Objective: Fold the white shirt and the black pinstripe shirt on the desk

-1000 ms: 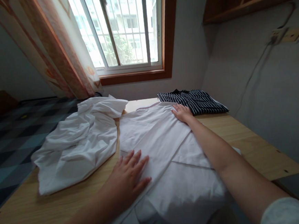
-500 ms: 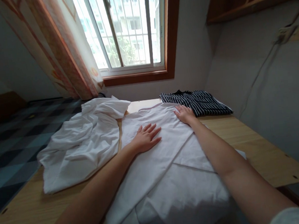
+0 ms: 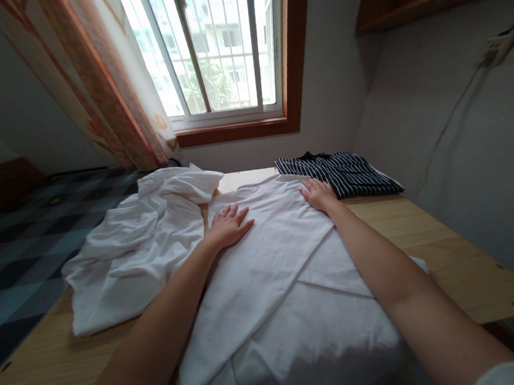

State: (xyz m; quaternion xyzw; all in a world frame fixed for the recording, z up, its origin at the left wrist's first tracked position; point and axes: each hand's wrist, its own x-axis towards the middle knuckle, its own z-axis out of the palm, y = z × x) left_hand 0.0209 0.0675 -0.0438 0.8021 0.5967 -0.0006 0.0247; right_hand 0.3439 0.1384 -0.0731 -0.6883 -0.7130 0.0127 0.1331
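Observation:
A white garment (image 3: 271, 256), perhaps a shirt, lies partly folded in front of me, and its near end hangs over the table's front edge. My left hand (image 3: 229, 225) rests flat on its upper left part, fingers spread. On its upper right side lies my right hand (image 3: 318, 195), open and palm down, close to a folded black-and-white striped garment (image 3: 342, 174). Neither hand grips the cloth. Left of the garment is a second white cloth (image 3: 140, 243), loosely crumpled.
The wooden table (image 3: 448, 248) stands below a barred window (image 3: 223, 53). A checked bedspread (image 3: 15, 235) lies to the left, beside a patterned curtain (image 3: 97, 80). At the right wall are a shelf (image 3: 437, 0) and a socket (image 3: 495, 49) with a cable.
My left hand has slid to the left and slightly away from me across the white garment. My right hand has stayed in place.

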